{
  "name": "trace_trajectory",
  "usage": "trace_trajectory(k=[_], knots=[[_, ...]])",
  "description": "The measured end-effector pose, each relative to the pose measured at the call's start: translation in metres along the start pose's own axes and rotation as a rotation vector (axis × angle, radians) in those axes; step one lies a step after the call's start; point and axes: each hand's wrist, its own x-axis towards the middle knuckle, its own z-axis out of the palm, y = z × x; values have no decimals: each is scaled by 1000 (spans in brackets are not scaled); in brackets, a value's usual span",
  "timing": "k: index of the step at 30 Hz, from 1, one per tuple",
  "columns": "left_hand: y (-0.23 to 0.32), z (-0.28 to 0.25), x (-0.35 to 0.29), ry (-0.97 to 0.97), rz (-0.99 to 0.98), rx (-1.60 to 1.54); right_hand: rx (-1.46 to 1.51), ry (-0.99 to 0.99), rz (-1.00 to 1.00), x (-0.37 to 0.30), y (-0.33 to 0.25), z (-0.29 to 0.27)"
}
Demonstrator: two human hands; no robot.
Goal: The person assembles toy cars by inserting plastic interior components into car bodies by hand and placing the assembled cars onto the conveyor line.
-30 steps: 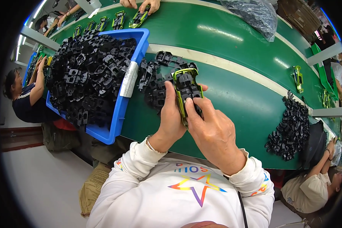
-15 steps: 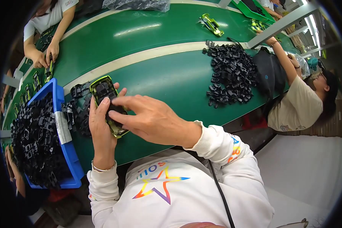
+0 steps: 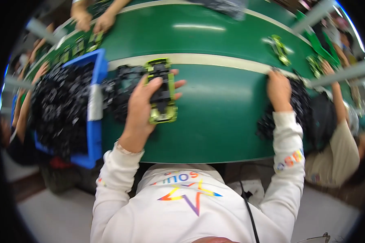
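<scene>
My left hand [image 3: 140, 103] grips a lime-green toy car body shell [image 3: 172, 111], its hollow side facing up and black parts fitted inside. The thumb lies over the shell's edge, and the fingers come round from beneath on the far side. Over at the right, my right hand [image 3: 279, 90] is at the far left edge of a heap of small black plastic parts [image 3: 267, 123]. Its fingers are curled together, with a dark bit at the tips too small to name.
A blue bin [image 3: 95, 137] full of black parts stands at the left, more black frames [image 3: 127, 75] beside it. Another green shell [image 3: 280, 50] lies across the pale strip. A black bag [image 3: 323, 115] sits right of the heap. Co-workers' hands [image 3: 105, 21] work at far left and right.
My right hand has left the car shell and reached right to the black heap. My left hand still holds the shell, now more upright in view. The whole view has turned.
</scene>
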Motion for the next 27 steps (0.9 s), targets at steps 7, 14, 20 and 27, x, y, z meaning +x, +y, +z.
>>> trace_trajectory(k=[7,14,20,27], knots=[[6,-25,-5,-86,-1,-243,167,59,-185,-14,-51,-43],[5,-32,-24,-48,16,-116,1042,82,-450,-18,-175,-154],[-1,-33,-35,-10,-1,-102,986,116,-772,-11,-231,-178],[6,-35,-46,-86,-66,-109,852,93,-868,-9,-242,-182]])
